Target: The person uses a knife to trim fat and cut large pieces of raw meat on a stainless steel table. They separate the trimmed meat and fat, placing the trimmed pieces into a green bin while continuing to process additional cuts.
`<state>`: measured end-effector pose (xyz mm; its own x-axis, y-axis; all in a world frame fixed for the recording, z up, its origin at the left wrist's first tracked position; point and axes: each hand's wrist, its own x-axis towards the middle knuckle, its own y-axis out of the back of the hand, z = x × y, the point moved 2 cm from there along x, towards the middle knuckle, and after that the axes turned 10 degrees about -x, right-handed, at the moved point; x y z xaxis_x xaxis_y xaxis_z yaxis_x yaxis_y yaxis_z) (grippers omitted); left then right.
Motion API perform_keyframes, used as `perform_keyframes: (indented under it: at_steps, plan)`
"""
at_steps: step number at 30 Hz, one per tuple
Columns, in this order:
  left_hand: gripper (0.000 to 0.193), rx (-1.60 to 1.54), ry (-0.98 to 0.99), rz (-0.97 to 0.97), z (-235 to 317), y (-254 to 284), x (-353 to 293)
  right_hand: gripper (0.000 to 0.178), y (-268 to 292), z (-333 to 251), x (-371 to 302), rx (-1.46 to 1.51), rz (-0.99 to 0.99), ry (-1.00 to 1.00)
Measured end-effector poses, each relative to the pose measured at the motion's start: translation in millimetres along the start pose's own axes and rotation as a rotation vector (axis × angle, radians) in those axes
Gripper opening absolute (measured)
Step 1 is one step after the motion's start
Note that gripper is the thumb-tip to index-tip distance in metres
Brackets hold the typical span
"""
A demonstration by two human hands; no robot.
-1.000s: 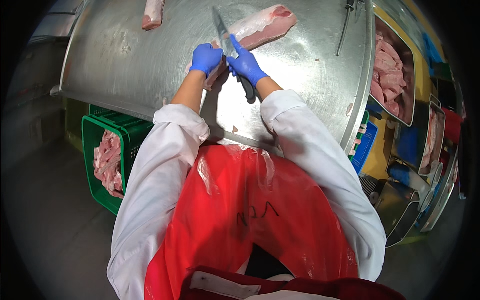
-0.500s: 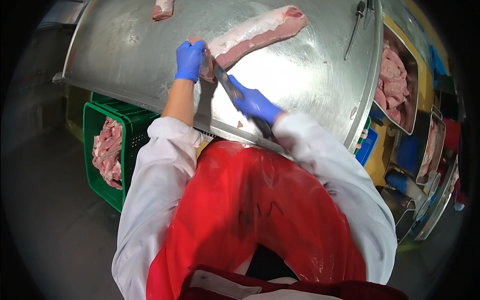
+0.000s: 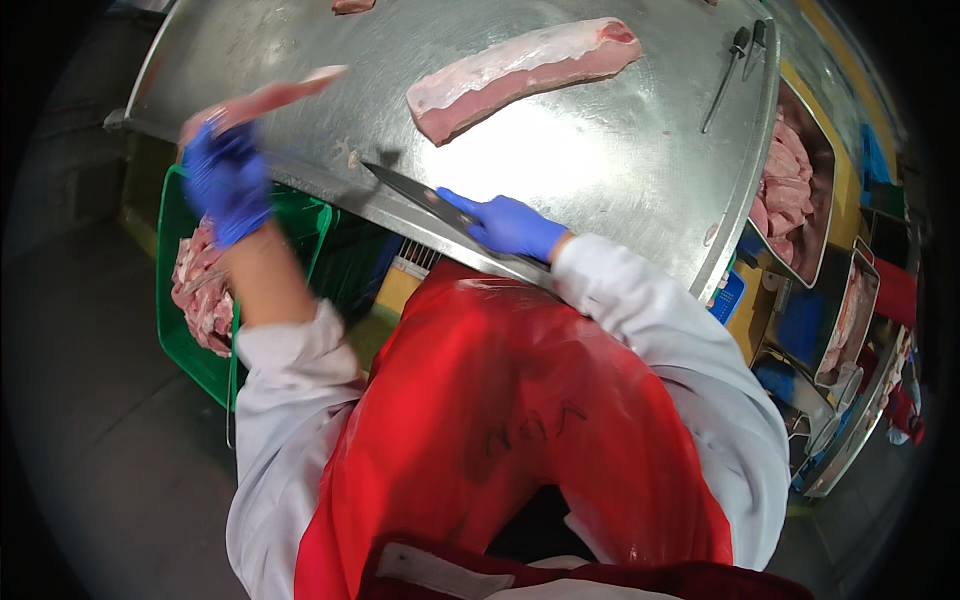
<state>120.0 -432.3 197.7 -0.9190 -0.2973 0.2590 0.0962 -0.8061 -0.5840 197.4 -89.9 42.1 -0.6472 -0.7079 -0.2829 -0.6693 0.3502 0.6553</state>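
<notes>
My left hand [image 3: 228, 180], in a blue glove and smeared by motion, is closed on a pale pink strip of meat [image 3: 285, 95]. It is over the table's left front edge, above the green crate [image 3: 170, 330] of meat trimmings [image 3: 200, 290]. My right hand [image 3: 515, 228], also gloved in blue, grips a knife [image 3: 412, 192] low over the front edge of the steel table [image 3: 330, 130]. The blade points to the far left. Beyond it lies a long piece of meat [image 3: 530, 78] with a white fat layer, touched by neither hand.
A sharpening steel [image 3: 722, 85] and another dark-handled tool [image 3: 755, 45] lie at the table's far right. Beside that edge is a metal tray [image 3: 822, 200] of pink meat pieces [image 3: 785, 180]. Another piece of meat [image 3: 352, 6] shows at the far edge of view.
My left hand has swung left and nearer from the large piece, carrying the strip of meat off it. The knife has come away from the large piece, its blade now lying lower toward the left.
</notes>
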Motion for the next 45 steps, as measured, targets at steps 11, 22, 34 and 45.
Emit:
perform_keyframes:
  at_steps: [11, 22, 34, 45]
  plan:
    - [0.047, 2.278, 0.647, 0.384, 311.7, 299.9, -137.3, 0.067, 124.5, 175.0, -28.0, 0.207, 1.010, -0.391]
    - [0.086, 1.470, 0.100, -0.788, -310.7, -128.3, 40.3, 0.083, 137.0, 231.8, -46.4, 0.744, 1.082, -0.574]
    - [0.092, 1.603, 0.105, -1.167, -303.4, -138.5, -83.8, 0.082, 83.0, 201.9, -102.1, 0.758, 1.039, -0.635]
    - [0.098, 1.541, 0.150, -1.237, -303.0, -132.5, -75.4, 0.081, 53.4, 169.9, -102.6, 0.705, 0.857, -0.641]
